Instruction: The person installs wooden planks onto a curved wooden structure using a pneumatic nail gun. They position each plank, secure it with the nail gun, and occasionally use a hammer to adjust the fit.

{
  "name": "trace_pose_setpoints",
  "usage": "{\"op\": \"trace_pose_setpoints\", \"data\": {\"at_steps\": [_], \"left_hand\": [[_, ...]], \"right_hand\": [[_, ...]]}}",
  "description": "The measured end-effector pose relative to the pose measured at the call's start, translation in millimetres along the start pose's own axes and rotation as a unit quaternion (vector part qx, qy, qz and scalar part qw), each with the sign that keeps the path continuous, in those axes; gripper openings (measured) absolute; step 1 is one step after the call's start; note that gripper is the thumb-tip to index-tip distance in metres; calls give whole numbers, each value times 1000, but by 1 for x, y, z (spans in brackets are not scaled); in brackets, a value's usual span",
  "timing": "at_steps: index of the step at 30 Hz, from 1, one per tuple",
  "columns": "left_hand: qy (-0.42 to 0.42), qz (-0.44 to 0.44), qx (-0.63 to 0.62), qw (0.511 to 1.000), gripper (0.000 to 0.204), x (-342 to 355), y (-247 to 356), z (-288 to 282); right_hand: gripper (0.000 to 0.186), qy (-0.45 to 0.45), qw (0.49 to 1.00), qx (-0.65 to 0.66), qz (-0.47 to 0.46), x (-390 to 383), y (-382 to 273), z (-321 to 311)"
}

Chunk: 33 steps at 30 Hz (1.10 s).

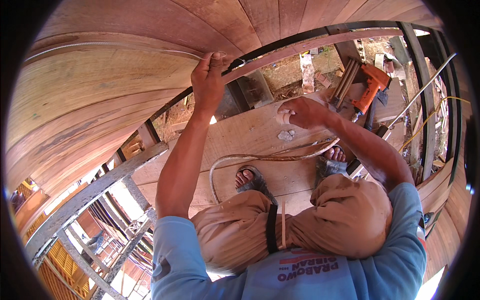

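Observation:
My left hand [208,82] is raised against the wooden plank wall [115,75], its thumb and fingers pinched on a thin pale cord [110,44]. The cord runs along the planks from the far left to the fingers, and a short end shows beyond them. Lower and to the right, my right hand [306,113] hovers over the board platform [240,135] with its fingers curled together. Something pale shows at those fingertips, too small to name. Just below it, a whitish crumbly lump [286,135] lies on the boards.
An orange nail gun [372,89] lies right of my right hand, beside several narrow wooden strips [346,82]. A worn hose [270,157] curves across the boards by my sandalled feet. A metal scaffold frame [95,200] stands at the left, over a drop. Dark metal bars [425,100] border the right.

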State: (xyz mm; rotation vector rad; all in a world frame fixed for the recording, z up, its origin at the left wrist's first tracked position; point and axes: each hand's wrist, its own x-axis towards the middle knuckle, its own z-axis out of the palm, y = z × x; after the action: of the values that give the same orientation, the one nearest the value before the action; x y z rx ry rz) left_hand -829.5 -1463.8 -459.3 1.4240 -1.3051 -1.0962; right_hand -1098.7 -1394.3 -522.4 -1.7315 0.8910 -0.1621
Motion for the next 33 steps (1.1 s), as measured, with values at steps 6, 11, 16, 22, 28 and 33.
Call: {"op": "trace_pose_setpoints", "data": {"at_steps": [6,11,16,22,28,33], "left_hand": [[-12,14,-59,998,37,-6,41,2],[-16,51,-24,998,36,-7,35,-5],[10,56,-41,998,30,-4,45,1],[-8,62,-48,997,34,-7,46,0],[-35,66,-41,996,31,-24,42,-8],[-30,18,-86,996,32,-6,31,0]], "right_hand": [[39,59,998,19,33,12,-19,-20],[37,117,991,55,35,40,-31,-33],[35,182,976,114,30,64,-25,-35],[36,193,973,116,39,89,7,-29],[34,187,969,155,52,90,8,-24],[33,185,972,127,69,105,41,-12]]}}
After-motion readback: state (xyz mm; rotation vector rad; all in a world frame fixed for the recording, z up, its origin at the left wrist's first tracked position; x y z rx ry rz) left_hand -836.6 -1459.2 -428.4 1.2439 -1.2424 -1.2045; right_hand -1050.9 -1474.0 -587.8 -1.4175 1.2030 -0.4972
